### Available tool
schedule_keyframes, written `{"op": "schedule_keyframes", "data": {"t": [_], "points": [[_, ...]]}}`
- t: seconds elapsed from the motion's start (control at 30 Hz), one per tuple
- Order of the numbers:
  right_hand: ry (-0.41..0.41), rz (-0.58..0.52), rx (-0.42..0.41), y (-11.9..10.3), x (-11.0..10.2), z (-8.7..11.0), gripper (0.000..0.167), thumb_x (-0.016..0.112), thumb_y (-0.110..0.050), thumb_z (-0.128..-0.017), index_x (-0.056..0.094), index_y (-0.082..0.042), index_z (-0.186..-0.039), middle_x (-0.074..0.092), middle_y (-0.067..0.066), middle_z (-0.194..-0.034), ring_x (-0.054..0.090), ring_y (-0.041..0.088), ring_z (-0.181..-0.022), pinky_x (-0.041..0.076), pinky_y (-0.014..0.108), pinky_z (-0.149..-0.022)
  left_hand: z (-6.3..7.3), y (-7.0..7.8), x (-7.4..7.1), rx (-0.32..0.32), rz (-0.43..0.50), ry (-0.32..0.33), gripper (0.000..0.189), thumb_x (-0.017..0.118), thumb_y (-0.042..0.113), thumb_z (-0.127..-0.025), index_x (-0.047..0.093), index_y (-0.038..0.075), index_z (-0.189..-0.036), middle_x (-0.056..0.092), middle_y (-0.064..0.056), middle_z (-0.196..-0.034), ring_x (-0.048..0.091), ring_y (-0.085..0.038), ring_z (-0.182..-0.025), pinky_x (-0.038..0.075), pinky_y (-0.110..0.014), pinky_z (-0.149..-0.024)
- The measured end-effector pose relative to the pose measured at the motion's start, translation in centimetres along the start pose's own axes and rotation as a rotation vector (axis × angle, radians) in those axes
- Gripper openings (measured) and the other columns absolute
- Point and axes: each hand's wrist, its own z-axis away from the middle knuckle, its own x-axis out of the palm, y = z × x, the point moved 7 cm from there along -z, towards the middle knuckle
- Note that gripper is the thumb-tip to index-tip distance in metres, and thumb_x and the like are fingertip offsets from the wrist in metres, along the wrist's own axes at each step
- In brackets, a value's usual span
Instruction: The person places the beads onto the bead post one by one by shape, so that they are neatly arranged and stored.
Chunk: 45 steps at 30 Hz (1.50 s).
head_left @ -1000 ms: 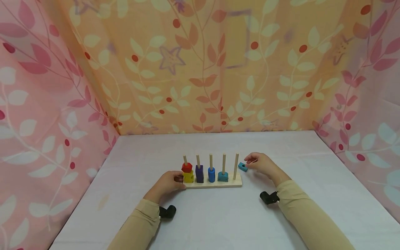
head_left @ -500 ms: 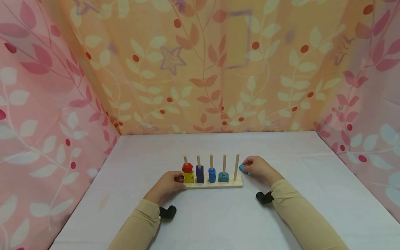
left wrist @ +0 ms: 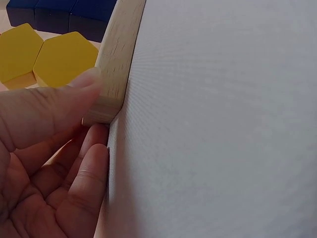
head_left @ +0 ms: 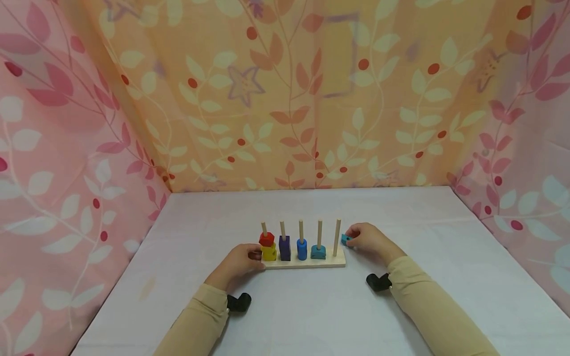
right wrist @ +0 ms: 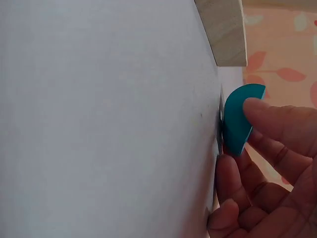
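Note:
A wooden peg board (head_left: 305,264) with a row of upright pegs lies on the white cloth. At its left end my left hand (head_left: 242,259) grips the base; in the left wrist view the thumb (left wrist: 84,82) presses its edge and the fingers curl beside the end. My right hand (head_left: 371,240), just beyond the board's right end, pinches a teal half-round block (right wrist: 240,116) between thumb and fingers, close to the cloth. Another teal block (head_left: 318,252) sits on the fourth peg. The rightmost peg (head_left: 337,237) is bare.
On the other pegs are a red block (head_left: 266,240) above yellow blocks (head_left: 269,252), a dark purple stack (head_left: 284,248) and a blue stack (head_left: 302,249). Black wrist cameras jut inward from both sleeves. A leaf-patterned curtain (head_left: 285,123) closes off the back and sides.
My right hand has moved a little left and down and closed its fingers and thumb on the teal half-round block. My left hand has stayed at the board's left end.

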Motion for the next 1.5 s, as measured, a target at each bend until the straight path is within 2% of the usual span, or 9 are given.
{"op": "schedule_keyframes", "data": {"t": [0.2, 0.33, 0.53, 0.7, 0.87, 0.97, 1.07, 1.27, 1.5], "points": [[0.026, -0.040, -0.034, 0.2, -0.9, 0.1, 0.013, 0.064, -0.012, -0.082, 0.062, -0.002, -0.091, 0.059, 0.005, -0.082, 0.051, 0.018, -0.074, 0.044, 0.028, -0.063, -0.2, 0.0, 0.0, 0.011, 0.008, -0.003, 0.051, 0.078, 0.016, -0.071, 0.059, 0.008, -0.118, 0.063, 0.000, -0.095, 0.056, -0.017, -0.091, 0.044, -0.041, -0.090], [0.078, -0.062, 0.009, 0.9, -1.5, 0.2, 0.017, 0.067, -0.017, -0.081, 0.062, -0.005, -0.093, 0.060, 0.004, -0.083, 0.051, 0.017, -0.075, 0.043, 0.026, -0.062, -0.1, -0.1, 0.1, 0.012, 0.005, -0.008, 0.051, 0.078, 0.016, -0.071, 0.060, 0.008, -0.118, 0.063, 0.000, -0.095, 0.056, -0.016, -0.091, 0.045, -0.041, -0.090], [0.147, -0.197, -0.014, 0.1, -2.4, 0.9, 0.032, 0.066, -0.013, -0.083, 0.055, -0.002, -0.110, 0.058, 0.009, -0.091, 0.053, 0.018, -0.076, 0.046, 0.028, -0.061, 0.0, 0.2, -0.1, 0.029, -0.002, 0.006, 0.048, 0.078, 0.015, -0.070, 0.062, 0.008, -0.114, 0.063, 0.000, -0.093, 0.056, -0.016, -0.089, 0.045, -0.040, -0.089], [0.151, -0.322, -0.073, -1.2, -2.8, 1.7, 0.043, 0.062, -0.012, -0.086, 0.047, -0.002, -0.125, 0.054, 0.010, -0.087, 0.058, 0.020, -0.071, 0.051, 0.031, -0.064, 0.1, 0.2, -0.1, 0.017, -0.013, 0.003, 0.047, 0.078, 0.015, -0.070, 0.062, 0.009, -0.115, 0.063, 0.001, -0.092, 0.055, -0.016, -0.087, 0.045, -0.039, -0.088], [0.161, -0.447, -0.185, -3.3, -3.9, 2.6, 0.033, 0.060, -0.009, -0.087, 0.052, 0.001, -0.118, 0.053, 0.016, -0.089, 0.063, 0.025, -0.078, 0.054, 0.030, -0.069, 0.2, 0.3, -0.2, 0.011, -0.012, 0.003, 0.049, 0.078, 0.015, -0.071, 0.061, 0.009, -0.116, 0.063, 0.001, -0.093, 0.055, -0.016, -0.089, 0.045, -0.040, -0.089], [0.162, -0.496, -0.285, -5.2, -5.1, 3.2, 0.028, 0.060, -0.009, -0.088, 0.053, 0.004, -0.111, 0.055, 0.019, -0.093, 0.064, 0.021, -0.079, 0.054, 0.029, -0.072, 0.3, 0.3, -0.2, 0.002, -0.007, 0.003, 0.049, 0.078, 0.015, -0.071, 0.061, 0.009, -0.117, 0.062, 0.000, -0.094, 0.055, -0.017, -0.089, 0.045, -0.040, -0.089], [0.161, -0.531, -0.347, -7.2, -6.1, 3.9, 0.029, 0.059, -0.007, -0.088, 0.051, 0.007, -0.111, 0.054, 0.020, -0.095, 0.064, 0.017, -0.082, 0.053, 0.027, -0.075, 0.3, 0.3, -0.1, -0.005, -0.012, 0.001, 0.049, 0.078, 0.015, -0.071, 0.061, 0.010, -0.117, 0.062, 0.000, -0.094, 0.055, -0.017, -0.089, 0.045, -0.040, -0.089], [0.145, -0.503, -0.355, -10.6, -6.8, 4.9, 0.035, 0.061, -0.004, -0.086, 0.052, 0.008, -0.118, 0.056, 0.022, -0.107, 0.062, 0.008, -0.087, 0.049, 0.022, -0.082, 0.2, 0.2, -0.1, 0.000, -0.022, 0.000, 0.053, 0.078, 0.015, -0.071, 0.059, 0.008, -0.120, 0.063, 0.000, -0.096, 0.056, -0.017, -0.091, 0.046, -0.040, -0.089], [0.073, -0.441, -0.417, -13.3, -5.0, 6.0, 0.026, 0.064, -0.007, -0.085, 0.058, 0.000, -0.109, 0.062, 0.013, -0.099, 0.061, 0.023, -0.091, 0.049, 0.029, -0.083, 0.0, 0.2, -0.1, 0.008, -0.031, -0.005, 0.052, 0.078, 0.016, -0.071, 0.060, 0.008, -0.118, 0.063, 0.000, -0.095, 0.056, -0.016, -0.090, 0.046, -0.039, -0.088]]}}
